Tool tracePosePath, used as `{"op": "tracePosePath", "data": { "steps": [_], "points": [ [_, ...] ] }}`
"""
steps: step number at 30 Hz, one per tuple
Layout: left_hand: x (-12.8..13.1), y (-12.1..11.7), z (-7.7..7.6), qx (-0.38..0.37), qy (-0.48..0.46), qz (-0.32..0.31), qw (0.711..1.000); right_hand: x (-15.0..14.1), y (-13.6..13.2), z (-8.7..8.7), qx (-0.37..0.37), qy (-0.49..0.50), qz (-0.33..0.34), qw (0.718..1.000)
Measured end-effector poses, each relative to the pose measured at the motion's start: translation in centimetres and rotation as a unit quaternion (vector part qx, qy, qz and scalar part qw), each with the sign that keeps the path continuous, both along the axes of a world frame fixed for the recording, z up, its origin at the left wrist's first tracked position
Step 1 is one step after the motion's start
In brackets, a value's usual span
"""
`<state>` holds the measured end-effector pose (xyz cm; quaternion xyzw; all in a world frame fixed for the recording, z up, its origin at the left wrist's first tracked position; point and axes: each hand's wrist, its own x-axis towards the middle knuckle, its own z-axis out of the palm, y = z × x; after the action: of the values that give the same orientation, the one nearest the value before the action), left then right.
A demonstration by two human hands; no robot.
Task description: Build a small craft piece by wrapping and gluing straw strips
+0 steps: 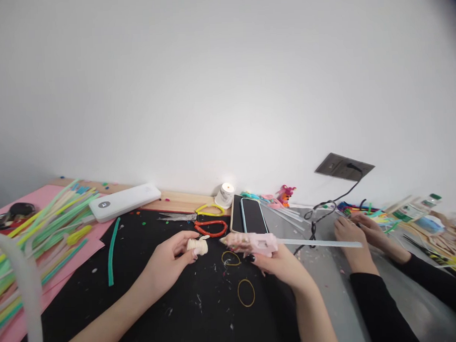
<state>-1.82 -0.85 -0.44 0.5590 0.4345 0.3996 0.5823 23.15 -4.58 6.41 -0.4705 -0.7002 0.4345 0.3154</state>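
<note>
Between the fingers and thumb of my left hand [170, 255] is a small cream-coloured coil [197, 246], wound from what looks like a fuzzy stem, with a short end sticking up. My right hand [279, 263] is wrapped round a pale pink hot glue gun [256, 242]. Its nozzle points left, toward the coil but apart from it. A long translucent glue stick [322, 243] juts from the gun's back end. Just beyond my hands lie scissors with red handles [211, 228]. Two rubber bands, one a thin loop [246, 293], lie on the black mat [181, 314] below the gun.
Colourful pipe cleaners [53, 239] cover pink paper at left, beside a white device [125, 200]. A phone [253, 216], a paper cup [225, 195] and yellow-handled scissors [210, 210] stand or lie near the wall. At right, another person's hands [354, 236] work near a black cord [312, 223].
</note>
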Motion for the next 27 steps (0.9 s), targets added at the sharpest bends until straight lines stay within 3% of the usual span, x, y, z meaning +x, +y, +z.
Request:
{"op": "tracePosePath", "data": {
  "steps": [3, 9, 27],
  "points": [
    [0.0, 0.0, -0.1, 0.032, 0.026, 0.001, 0.999, -2.0, 0.4, -1.4, -0.039, 0.040, 0.026, 0.998],
    [0.1, -0.2, 0.1, 0.073, 0.089, -0.004, 0.993, -2.3, 0.3, -3.7, -0.001, 0.018, -0.019, 1.000],
    [0.1, -0.5, 0.1, 0.071, 0.092, -0.007, 0.993, -2.5, 0.1, -3.5, 0.041, -0.046, -0.048, 0.997]
  ]
}}
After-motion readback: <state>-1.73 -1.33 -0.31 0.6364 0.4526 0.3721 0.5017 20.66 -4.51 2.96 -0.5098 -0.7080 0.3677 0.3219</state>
